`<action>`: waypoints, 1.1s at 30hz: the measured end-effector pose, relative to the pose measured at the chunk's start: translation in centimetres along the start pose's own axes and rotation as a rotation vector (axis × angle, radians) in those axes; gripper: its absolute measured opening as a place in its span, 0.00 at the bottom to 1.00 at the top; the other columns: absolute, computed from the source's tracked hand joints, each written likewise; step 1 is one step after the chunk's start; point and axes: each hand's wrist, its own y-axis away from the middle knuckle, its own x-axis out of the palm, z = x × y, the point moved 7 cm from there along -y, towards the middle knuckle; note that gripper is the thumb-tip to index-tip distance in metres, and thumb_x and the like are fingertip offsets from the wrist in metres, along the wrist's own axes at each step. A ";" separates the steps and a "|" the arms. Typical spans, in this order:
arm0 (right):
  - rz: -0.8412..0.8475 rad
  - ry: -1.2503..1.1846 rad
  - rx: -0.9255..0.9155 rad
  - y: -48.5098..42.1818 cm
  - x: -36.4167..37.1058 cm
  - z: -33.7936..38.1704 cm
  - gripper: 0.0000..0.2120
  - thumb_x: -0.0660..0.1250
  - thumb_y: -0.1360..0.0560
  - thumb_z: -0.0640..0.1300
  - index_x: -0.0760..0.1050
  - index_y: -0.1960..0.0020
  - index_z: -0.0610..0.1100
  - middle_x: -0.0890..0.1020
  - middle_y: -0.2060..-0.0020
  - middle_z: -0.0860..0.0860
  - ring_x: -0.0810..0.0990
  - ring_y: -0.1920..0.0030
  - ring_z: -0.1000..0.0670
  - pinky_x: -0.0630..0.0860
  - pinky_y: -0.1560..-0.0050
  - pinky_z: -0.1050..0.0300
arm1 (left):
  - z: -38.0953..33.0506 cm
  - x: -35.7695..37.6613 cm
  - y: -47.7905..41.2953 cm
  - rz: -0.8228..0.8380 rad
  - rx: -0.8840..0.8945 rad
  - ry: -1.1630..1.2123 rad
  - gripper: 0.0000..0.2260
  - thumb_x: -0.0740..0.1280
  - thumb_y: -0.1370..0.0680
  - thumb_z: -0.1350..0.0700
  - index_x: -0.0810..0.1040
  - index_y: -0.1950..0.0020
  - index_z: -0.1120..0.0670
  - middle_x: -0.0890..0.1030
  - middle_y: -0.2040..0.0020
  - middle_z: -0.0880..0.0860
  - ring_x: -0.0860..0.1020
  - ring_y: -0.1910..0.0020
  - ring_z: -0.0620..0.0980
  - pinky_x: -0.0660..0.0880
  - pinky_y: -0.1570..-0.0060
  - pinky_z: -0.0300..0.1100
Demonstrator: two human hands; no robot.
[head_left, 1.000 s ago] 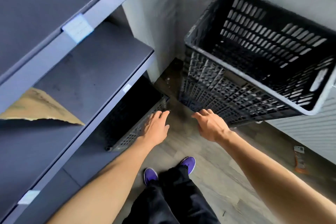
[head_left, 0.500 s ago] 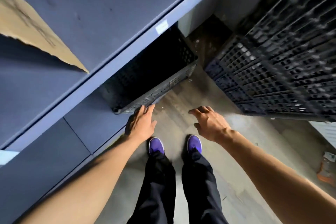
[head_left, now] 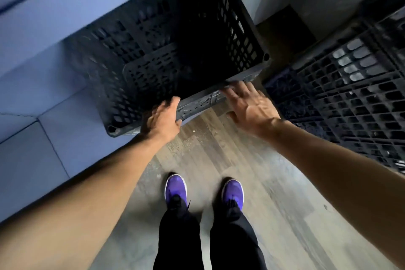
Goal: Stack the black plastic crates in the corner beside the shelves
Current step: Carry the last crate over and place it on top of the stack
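Crate: the black plastic crate with holes (head_left: 175,50) sits on the wood floor (head_left: 219,155), partly under the blue metal shelf (head_left: 43,68)
Left hand (head_left: 162,117): fingers curl over the crate's near rim; holding it
Right hand (head_left: 252,108): spread wide; fingertips touch the same rim
Beside: more black plastic crates (head_left: 350,98), on the right

The near rim of the black crate (head_left: 153,68) is gripped by the left hand (head_left: 163,116) and touched by the spread right hand (head_left: 252,105).
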 end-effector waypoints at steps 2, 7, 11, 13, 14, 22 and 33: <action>-0.045 0.097 -0.026 -1.8 -0.3 -0.1 0.32 0.66 0.26 0.47 0.58 0.25 0.51 0.64 0.31 0.45 0.65 0.34 0.43 0.67 0.34 0.46 | 1.0 0.2 -1.1 -0.007 -0.030 -0.032 0.18 0.65 0.20 0.54 0.66 0.31 0.47 0.77 0.39 0.58 0.75 0.42 0.62 0.73 0.49 0.51; 0.065 0.203 0.006 -5.2 1.0 -0.6 0.29 0.67 0.27 0.50 0.62 0.28 0.52 0.71 0.38 0.47 0.67 0.37 0.43 0.60 0.30 0.44 | 2.9 0.3 -2.9 0.029 0.006 -0.046 0.14 0.64 0.19 0.50 0.74 0.33 0.47 0.80 0.41 0.56 0.77 0.44 0.59 0.76 0.47 0.50; 0.164 0.166 0.009 -7.3 0.2 -0.2 0.26 0.70 0.27 0.52 0.68 0.31 0.55 0.68 0.39 0.47 0.66 0.39 0.44 0.70 0.43 0.48 | 3.0 0.3 -2.2 0.015 0.103 0.033 0.12 0.65 0.19 0.53 0.76 0.36 0.51 0.83 0.46 0.55 0.80 0.50 0.58 0.77 0.52 0.49; 0.224 0.203 -0.017 -7.4 0.1 0.0 0.24 0.68 0.26 0.56 0.70 0.31 0.56 0.69 0.39 0.48 0.66 0.39 0.45 0.70 0.48 0.50 | 3.6 0.4 -1.6 -0.015 0.113 0.046 0.11 0.65 0.20 0.51 0.74 0.37 0.46 0.83 0.47 0.55 0.80 0.52 0.58 0.78 0.54 0.50; 0.242 0.228 -0.034 -7.2 0.2 0.1 0.25 0.67 0.27 0.58 0.70 0.31 0.56 0.70 0.39 0.49 0.65 0.38 0.45 0.70 0.46 0.50 | 4.1 0.4 -1.2 -0.028 0.100 0.043 0.13 0.65 0.20 0.49 0.72 0.36 0.42 0.83 0.47 0.55 0.80 0.52 0.58 0.79 0.54 0.50; 0.294 0.335 -0.122 -4.2 -2.6 1.9 0.25 0.59 0.21 0.60 0.70 0.33 0.44 0.77 0.40 0.44 0.75 0.39 0.42 0.70 0.42 0.50 | 4.1 -1.4 3.6 -0.018 0.031 -0.054 0.24 0.65 0.20 0.55 0.65 0.25 0.42 0.79 0.39 0.58 0.75 0.41 0.62 0.73 0.44 0.51; 0.357 0.221 -0.077 7.2 -7.5 3.7 0.21 0.57 0.20 0.60 0.73 0.38 0.45 0.79 0.42 0.46 0.77 0.41 0.45 0.72 0.46 0.53 | 0.1 -6.9 12.7 -0.003 0.222 -0.200 0.18 0.61 0.19 0.43 0.68 0.29 0.41 0.83 0.45 0.54 0.79 0.47 0.60 0.73 0.50 0.49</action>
